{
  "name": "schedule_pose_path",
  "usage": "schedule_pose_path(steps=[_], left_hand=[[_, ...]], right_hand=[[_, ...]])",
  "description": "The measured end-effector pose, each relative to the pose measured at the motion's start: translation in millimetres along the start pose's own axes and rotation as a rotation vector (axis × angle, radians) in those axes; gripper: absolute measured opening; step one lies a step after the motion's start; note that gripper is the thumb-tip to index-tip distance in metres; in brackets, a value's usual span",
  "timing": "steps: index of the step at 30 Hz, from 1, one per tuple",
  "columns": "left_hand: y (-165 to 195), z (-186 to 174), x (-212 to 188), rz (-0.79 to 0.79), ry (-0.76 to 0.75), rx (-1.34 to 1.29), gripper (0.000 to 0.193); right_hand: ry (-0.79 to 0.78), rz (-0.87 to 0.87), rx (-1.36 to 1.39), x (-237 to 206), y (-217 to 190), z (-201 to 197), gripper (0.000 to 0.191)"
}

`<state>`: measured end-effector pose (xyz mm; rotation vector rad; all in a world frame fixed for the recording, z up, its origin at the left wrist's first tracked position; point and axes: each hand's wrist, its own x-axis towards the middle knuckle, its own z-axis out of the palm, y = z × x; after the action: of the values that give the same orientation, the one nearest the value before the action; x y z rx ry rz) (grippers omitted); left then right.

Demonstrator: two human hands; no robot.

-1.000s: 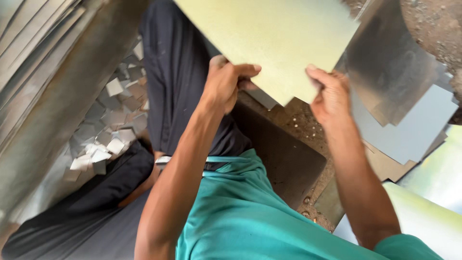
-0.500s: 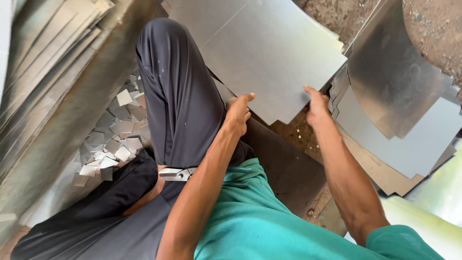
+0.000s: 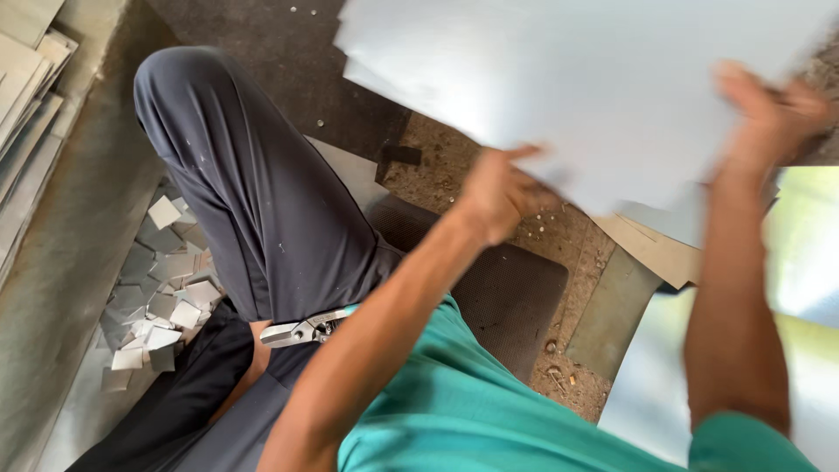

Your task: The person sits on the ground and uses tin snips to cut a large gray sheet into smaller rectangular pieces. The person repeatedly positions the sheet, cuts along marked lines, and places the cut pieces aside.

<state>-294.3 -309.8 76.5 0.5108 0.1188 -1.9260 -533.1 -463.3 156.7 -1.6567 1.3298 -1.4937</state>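
A large thin grey metal sheet (image 3: 577, 87) fills the upper right, held up above the ground. My left hand (image 3: 498, 192) grips its lower edge near the middle. My right hand (image 3: 769, 109), blurred by motion, holds the sheet's right side higher up. Both arms reach forward from my teal shirt. My knee in grey trousers (image 3: 253, 183) is raised to the left of the sheet.
Metal snips (image 3: 306, 330) lie on my lap. Several small cut metal squares (image 3: 157, 280) are piled on the ground at left. More sheets (image 3: 31, 114) are stacked at far left, and others lie at right (image 3: 647, 385). A dark mat (image 3: 516, 293) lies below.
The sheet has swung up and to the right, and both hands moved right with it. The camera view shifted, showing more of the right-hand ground.
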Motion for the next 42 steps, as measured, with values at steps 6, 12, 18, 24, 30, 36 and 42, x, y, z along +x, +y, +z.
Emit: schedule_pose_path(steps=[6, 12, 18, 24, 30, 36, 42], left_hand=[[-43.9, 37.0, -12.0, 0.095, -0.227, 0.79, 0.067], [-5.6, -14.1, -49.5, 0.695, 0.098, 0.933, 0.035], [48.3, -90.1, -177.9, 1.248, 0.438, 0.529, 0.02], [13.8, -170.6, -323.2, 1.392, 1.016, 0.286, 0.018], [-48.2, -216.1, -353.0, 1.317, 1.305, 0.162, 0.024], [-51.2, -203.1, -312.3, 1.024, 0.84, -0.189, 0.046], [-38.3, -182.4, -305.4, 0.894, 0.682, -0.406, 0.064]], right_hand=[[0.273, 0.286, -0.654, 16.3, 17.8, -122.9, 0.016], [-0.266, -0.106, 0.01, -102.6, 22.5, 0.5, 0.009], [-1.17, 0.164, -0.139, -265.8, -87.7, 197.4, 0.021], [-1.609, -0.907, -0.621, -384.1, -152.6, 239.5, 0.054], [-1.982, -0.615, -0.594, -369.5, -164.4, 258.4, 0.032], [-2.046, -0.308, -0.282, -361.8, -206.1, 251.2, 0.045], [-1.86, -0.031, -0.046, -343.4, -227.7, 226.2, 0.058]])
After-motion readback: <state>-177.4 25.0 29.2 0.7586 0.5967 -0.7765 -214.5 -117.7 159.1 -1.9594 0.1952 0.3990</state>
